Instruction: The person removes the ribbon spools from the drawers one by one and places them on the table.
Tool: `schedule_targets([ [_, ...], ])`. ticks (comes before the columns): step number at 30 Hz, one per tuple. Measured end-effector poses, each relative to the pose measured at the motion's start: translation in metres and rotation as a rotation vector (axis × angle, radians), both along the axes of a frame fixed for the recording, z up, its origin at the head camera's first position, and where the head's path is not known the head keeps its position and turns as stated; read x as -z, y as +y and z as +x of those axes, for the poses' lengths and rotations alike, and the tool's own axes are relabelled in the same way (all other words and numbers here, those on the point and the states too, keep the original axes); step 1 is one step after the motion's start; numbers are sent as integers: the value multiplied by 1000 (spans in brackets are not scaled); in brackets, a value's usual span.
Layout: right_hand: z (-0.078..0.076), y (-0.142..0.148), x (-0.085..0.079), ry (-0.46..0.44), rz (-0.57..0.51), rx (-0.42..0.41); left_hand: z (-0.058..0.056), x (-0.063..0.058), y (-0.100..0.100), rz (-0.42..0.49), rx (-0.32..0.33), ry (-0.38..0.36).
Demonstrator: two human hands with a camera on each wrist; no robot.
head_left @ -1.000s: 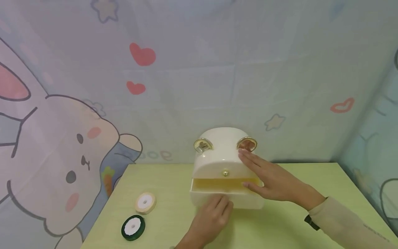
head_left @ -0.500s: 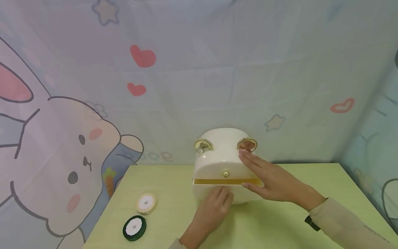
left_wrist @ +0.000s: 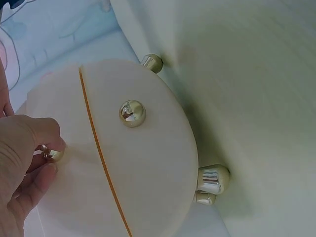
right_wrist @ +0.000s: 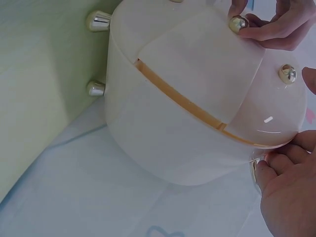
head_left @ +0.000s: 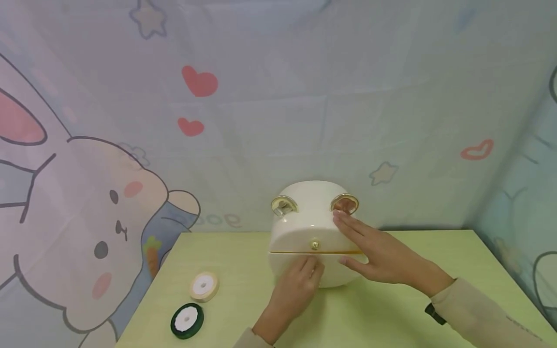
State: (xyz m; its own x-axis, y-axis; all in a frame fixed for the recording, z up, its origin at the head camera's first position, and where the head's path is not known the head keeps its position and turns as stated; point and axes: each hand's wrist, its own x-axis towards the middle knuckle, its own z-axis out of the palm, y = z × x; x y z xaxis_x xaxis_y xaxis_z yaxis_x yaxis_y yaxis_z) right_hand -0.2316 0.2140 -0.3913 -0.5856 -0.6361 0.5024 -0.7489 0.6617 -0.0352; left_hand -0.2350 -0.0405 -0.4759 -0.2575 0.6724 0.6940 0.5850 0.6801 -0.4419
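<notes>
A glossy white storage box (head_left: 311,200) with rounded drawers and two gold-rimmed ears stands on the table. My left hand (head_left: 296,292) pinches the gold knob (right_wrist: 238,23) of its middle drawer (right_wrist: 207,64). That drawer sits slightly out, and a thin yellow-orange strip shows along its edge. My right hand (head_left: 385,253) lies against the box's upper right side with fingers extended near the right ear (head_left: 345,203), thumb toward the front. Another gold knob (head_left: 315,244) is on the upper drawer, and a lower knob (left_wrist: 132,113) shows in the left wrist view.
Two ribbon rolls lie left of the box on the light green table (head_left: 235,256): a cream one (head_left: 204,286) and a dark green one (head_left: 187,321). A printed cloth backdrop (head_left: 261,121) hangs behind. Gold feet (left_wrist: 213,178) hold the box up.
The middle drawer has slid inward with my left hand on its knob, its wide yellow opening narrowing to a thin line. My right hand has stayed against the box.
</notes>
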Motion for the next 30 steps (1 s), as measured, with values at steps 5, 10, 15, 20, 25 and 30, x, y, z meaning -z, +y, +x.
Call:
schedule_targets([
  [5, -1, 1, 2, 1, 1, 6, -1, -1, 2, -30, -37, -36],
  [10, -1, 0, 2, 26, 0, -10, -3, 0, 4, -30, -40, -28],
  [15, -2, 0, 2, 35, -3, -18, -5, 0, 3, -19, -26, -13],
  [20, -3, 1, 2, 22, -7, -20, -6, -2, 3, -20, -33, -14],
  [25, -3, 1, 2, 14, -5, -22, -5, -3, 3, -8, -35, -16],
  [30, -2, 1, 2, 6, -9, -25, -5, 0, 2, 8, -16, -22],
])
